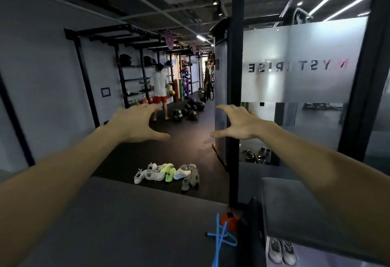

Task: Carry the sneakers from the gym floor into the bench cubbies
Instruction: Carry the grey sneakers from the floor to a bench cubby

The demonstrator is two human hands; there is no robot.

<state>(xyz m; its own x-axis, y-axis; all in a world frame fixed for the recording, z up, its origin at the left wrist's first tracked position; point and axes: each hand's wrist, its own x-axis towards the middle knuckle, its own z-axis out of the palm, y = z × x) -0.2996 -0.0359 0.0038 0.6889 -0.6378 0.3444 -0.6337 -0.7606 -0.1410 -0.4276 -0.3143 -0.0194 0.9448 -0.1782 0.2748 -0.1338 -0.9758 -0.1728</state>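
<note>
A heap of several sneakers (168,174) lies on the dark gym floor ahead: white ones at the left, neon green in the middle, light blue and grey at the right. My left hand (135,124) and my right hand (240,124) are stretched out in front of me, well above the heap, fingers spread and empty. A grey padded bench (306,207) sits at the lower right, with a grey pair of sneakers (281,251) showing in the cubby under it.
A grey padded surface (109,224) fills the foreground. A black post (236,97) and frosted glass partition (295,61) stand to the right. A person (159,91) stands by the wall rack, near medicine balls (190,111). A blue hanger (221,237) and orange ball (229,220) lie nearby.
</note>
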